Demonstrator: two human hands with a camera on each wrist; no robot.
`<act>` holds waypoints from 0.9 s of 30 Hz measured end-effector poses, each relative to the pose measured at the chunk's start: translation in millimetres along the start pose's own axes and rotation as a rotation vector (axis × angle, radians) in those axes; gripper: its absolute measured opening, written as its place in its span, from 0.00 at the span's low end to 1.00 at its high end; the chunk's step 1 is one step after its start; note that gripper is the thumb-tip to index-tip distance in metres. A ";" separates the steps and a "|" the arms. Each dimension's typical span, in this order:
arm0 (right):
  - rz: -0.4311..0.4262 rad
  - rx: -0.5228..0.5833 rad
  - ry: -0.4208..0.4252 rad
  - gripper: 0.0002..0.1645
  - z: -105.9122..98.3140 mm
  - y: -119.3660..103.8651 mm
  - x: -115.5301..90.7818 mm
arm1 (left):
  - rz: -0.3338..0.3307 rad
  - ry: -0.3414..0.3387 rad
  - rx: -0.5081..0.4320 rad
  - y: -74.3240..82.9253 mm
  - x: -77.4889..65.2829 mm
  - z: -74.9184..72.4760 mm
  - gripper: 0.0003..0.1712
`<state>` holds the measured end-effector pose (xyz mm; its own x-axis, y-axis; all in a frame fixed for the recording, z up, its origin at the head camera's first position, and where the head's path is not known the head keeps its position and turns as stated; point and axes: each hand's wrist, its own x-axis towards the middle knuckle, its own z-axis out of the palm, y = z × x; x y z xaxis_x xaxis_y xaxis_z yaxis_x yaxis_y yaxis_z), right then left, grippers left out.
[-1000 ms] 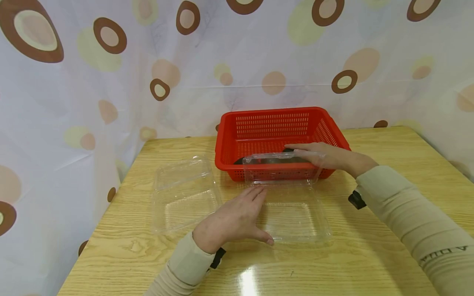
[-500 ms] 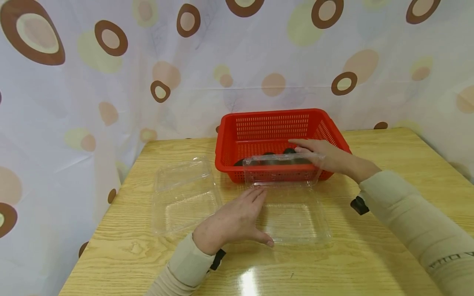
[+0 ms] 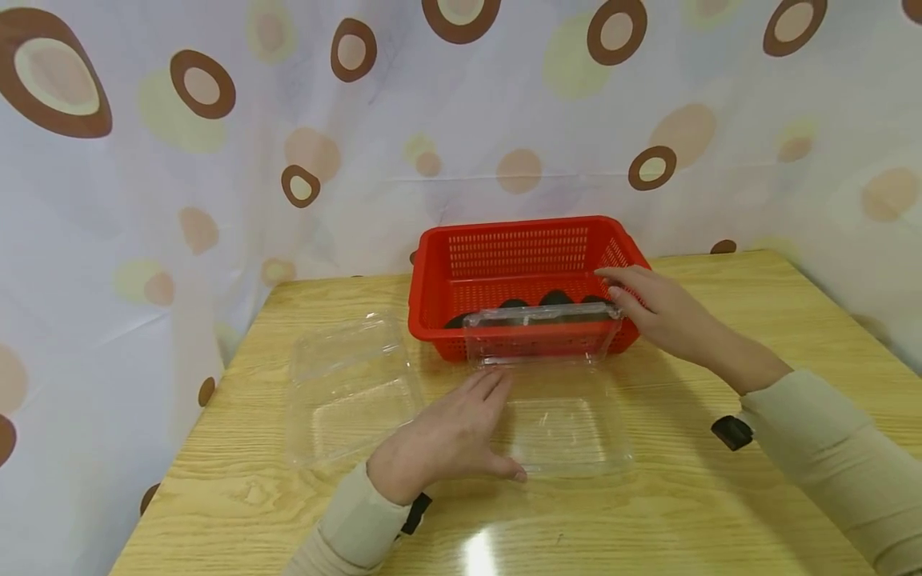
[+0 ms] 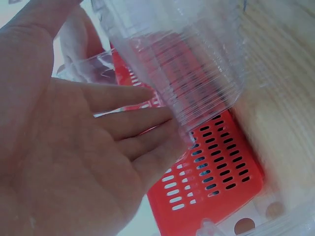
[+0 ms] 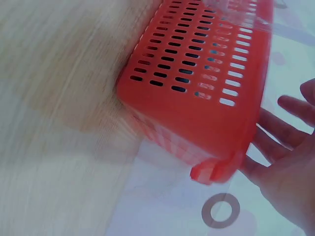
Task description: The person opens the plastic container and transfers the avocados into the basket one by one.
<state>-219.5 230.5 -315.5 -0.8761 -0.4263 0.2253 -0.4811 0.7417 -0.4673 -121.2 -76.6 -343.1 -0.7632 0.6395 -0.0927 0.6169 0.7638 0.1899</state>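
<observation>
On the table a clear plastic clamshell container (image 3: pixel 565 432) lies open, its raised lid (image 3: pixel 540 342) leaning at the front wall of the red basket (image 3: pixel 437 312). My left hand (image 3: pixel 450 436) rests at the container's left side, fingers extended and thumb spread; the left wrist view shows its fingertips against clear plastic (image 4: pixel 206 73). Over the basket's right end is my right hand (image 3: pixel 666 316), fingers loosely bent, holding nothing. In the right wrist view its fingers (image 5: pixel 283 130) are beside the basket rim. Several dark rounded things (image 3: pixel 556 298) lie in the basket, partly hidden by its front wall and the lid.
A second clear plastic container (image 3: pixel 360 408) lies open to the left of the first, its edge close to my left wrist. The wooden table (image 3: pixel 238 480) ends at a patterned curtain (image 3: pixel 519 104) behind the basket.
My right hand has moved right, off the dark things toward the basket's right end, so more of them show. The left hand and both containers have stayed in place.
</observation>
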 end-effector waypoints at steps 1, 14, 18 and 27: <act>0.000 -0.002 0.018 0.25 -0.9 0.0 -4.3 | 0.006 0.008 0.008 -0.4 -0.1 0.5 0.67; -0.031 -0.028 0.192 0.24 16.6 -15.8 -65.3 | 0.085 0.155 0.101 -8.3 -7.4 11.4 0.61; -0.020 -0.001 0.205 0.26 31.7 -26.4 -86.5 | 0.092 0.177 0.094 -10.1 -10.5 14.4 0.62; 0.011 -0.026 0.119 0.41 46.4 -48.0 -107.1 | 0.021 0.174 0.018 -11.7 -16.7 14.7 0.61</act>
<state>-101.2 216.6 -356.9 -0.8782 -0.3547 0.3208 -0.4707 0.7598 -0.4486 -112.9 -94.8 -358.2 -0.7709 0.6316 0.0820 0.6352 0.7528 0.1727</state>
